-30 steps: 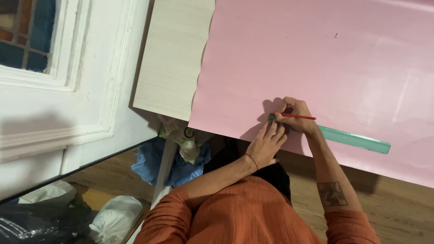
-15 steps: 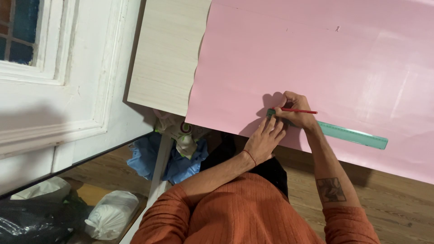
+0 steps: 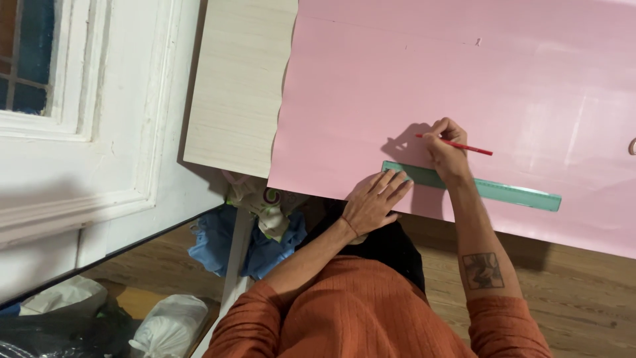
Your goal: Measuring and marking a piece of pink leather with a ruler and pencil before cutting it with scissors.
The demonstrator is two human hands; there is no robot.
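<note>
Head view: right hand (image 3: 445, 154) grip clenched on red pencil (image 3: 464, 146); left hand (image 3: 372, 202) flat, pressing green ruler (image 3: 503, 192).

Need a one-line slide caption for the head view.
Left hand pins a green ruler on a pink sheet; right hand holds a red pencil above it.

A thin red pencil (image 3: 457, 145) is lying nearly level, pointing left, over a large pink sheet (image 3: 411, 79). A long green ruler (image 3: 510, 193) is lying flat on the sheet, just below it.
</note>
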